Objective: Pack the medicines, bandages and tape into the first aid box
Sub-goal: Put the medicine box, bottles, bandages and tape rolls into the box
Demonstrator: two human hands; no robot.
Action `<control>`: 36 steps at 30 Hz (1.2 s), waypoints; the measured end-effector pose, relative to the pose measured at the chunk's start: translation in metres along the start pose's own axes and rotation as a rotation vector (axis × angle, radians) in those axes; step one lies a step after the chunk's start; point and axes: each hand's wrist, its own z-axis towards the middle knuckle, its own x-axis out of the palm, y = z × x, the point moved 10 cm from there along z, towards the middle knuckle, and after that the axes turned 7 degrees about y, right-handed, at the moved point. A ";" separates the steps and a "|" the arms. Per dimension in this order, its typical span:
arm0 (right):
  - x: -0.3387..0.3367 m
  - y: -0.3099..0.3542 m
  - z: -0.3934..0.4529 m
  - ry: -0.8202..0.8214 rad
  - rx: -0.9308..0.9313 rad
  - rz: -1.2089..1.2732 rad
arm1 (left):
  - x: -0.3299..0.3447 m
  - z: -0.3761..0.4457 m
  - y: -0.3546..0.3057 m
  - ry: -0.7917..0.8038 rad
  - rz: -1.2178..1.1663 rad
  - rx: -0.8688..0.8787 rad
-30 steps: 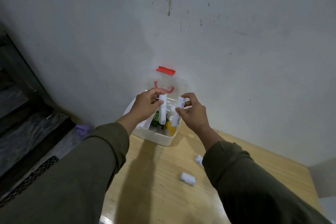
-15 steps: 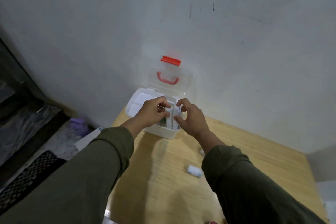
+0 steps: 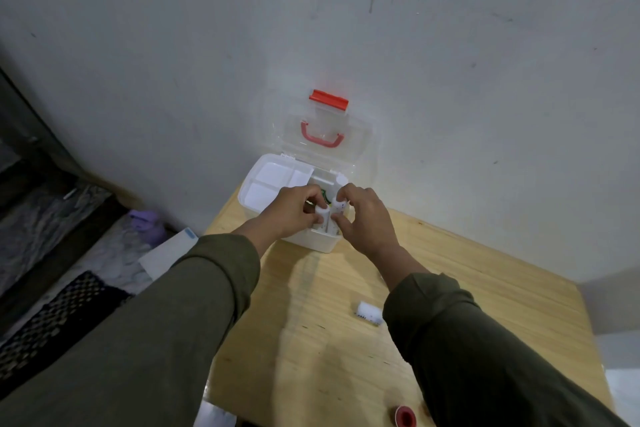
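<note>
a pale wooden bench [image 3: 467, 288] is set against a grey, stained wall, and at its far edge a white plastic first aid box [image 3: 322, 242] stands with its clear hinged lid [image 3: 360, 149] raised against the wall, the red handle [image 3: 322, 136] and red clasp [image 3: 328, 100] showing on the lid. a white divided tray [image 3: 273, 180] occupies the left part of the box; the right compartment is being filled.

the left hand [image 3: 294, 211] is closed around a white cylindrical tube [image 3: 322, 218], and the right hand [image 3: 367, 218] is pinched on a second white tube with small print [image 3: 336, 215]. both tubes are held upright, touching side by side, with their lower ends inside the right compartment. something green is glimpsed behind them; what it is cannot be told.

still outside the box, a small white bandage roll [image 3: 370, 313] lies on the bench just beside the right sleeve, and a red tape roll [image 3: 406, 416] sits near the bench's near edge.

the step in hand is judged to be the seating of the two tubes. if they are pressed down onto whatever is hidden beneath, they could be jammed or left standing proud, so that the lid would not shut. the light box could also be pushed along the bench by uneven pressure. the bandage roll could be swept off by the right sleeve, and the tape roll could be rolled over the edge.
</note>
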 end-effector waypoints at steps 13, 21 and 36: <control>0.009 -0.011 -0.011 0.008 -0.048 -0.164 | 0.009 0.001 0.001 0.057 0.086 0.003; 0.008 -0.016 -0.017 0.045 -0.018 -0.078 | 0.011 -0.005 -0.006 0.048 0.113 0.023; -0.040 -0.060 -0.057 -0.053 0.161 0.032 | 0.001 -0.021 -0.051 -0.131 0.242 0.177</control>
